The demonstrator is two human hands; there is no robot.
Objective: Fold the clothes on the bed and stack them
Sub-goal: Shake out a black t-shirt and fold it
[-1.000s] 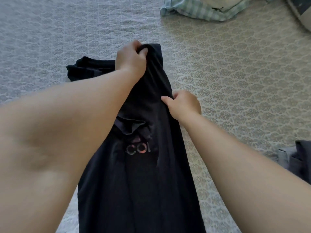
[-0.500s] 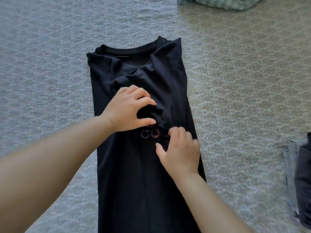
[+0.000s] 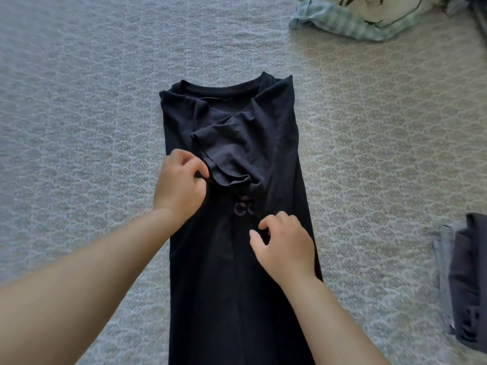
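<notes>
A black T-shirt (image 3: pixel 237 272) lies lengthwise on the bed, collar at the far end, both sides folded in to a narrow strip. A sleeve lies bunched across its chest above a small printed logo. My left hand (image 3: pixel 180 185) pinches the hem of that sleeve at the shirt's left side. My right hand (image 3: pixel 286 246) sits on the shirt just below the logo, fingers curled, pinching the cloth.
The grey patterned bedspread (image 3: pixel 92 114) runs all around. A heap of light checked and white clothes (image 3: pixel 363 17) lies at the far right. A stack of folded dark and grey garments (image 3: pixel 463 280) sits at the right edge.
Both hands came down from the collar and right edge to the chest. The left hand has shifted left onto the sleeve hem; the right hand stays below the logo.
</notes>
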